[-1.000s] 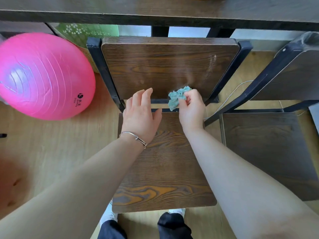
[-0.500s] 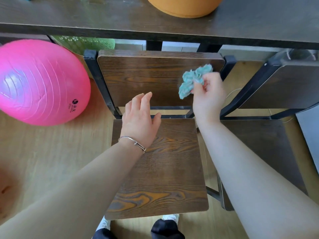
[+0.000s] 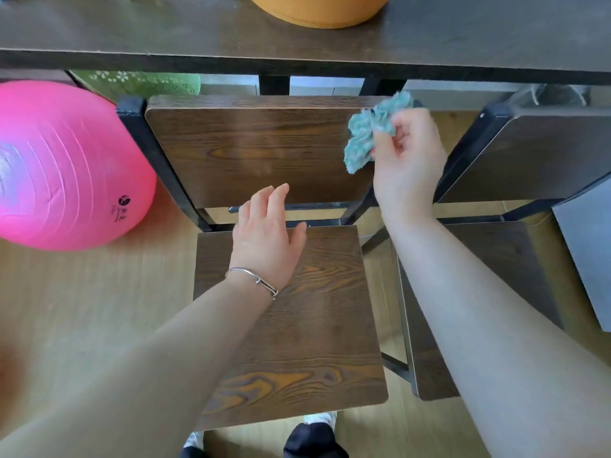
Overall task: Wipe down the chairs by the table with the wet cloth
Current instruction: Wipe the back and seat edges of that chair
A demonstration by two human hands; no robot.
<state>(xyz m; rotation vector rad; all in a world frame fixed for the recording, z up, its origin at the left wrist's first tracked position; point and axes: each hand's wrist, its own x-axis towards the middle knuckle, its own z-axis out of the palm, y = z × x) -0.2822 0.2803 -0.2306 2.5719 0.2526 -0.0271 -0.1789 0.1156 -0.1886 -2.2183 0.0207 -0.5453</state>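
A dark wooden chair (image 3: 291,325) with a black metal frame stands in front of me, its backrest (image 3: 251,150) toward the table. My right hand (image 3: 408,163) grips a crumpled teal cloth (image 3: 370,130) at the backrest's upper right corner. My left hand (image 3: 269,233), with a silver bracelet at the wrist, rests flat with straight fingers on the rear of the seat. A second, darker chair (image 3: 515,160) stands to the right, partly hidden behind my right forearm.
A dark wooden table (image 3: 165,34) spans the top with an orange round object (image 3: 317,9) on it. A big pink exercise ball (image 3: 62,166) sits on the wooden floor at left, a green perforated basket (image 3: 142,82) behind it. A grey panel (image 3: 588,252) is at right.
My right hand has carried the cloth from the lower edge of the backrest up and right to its upper right corner. My left hand has stayed on the seat.
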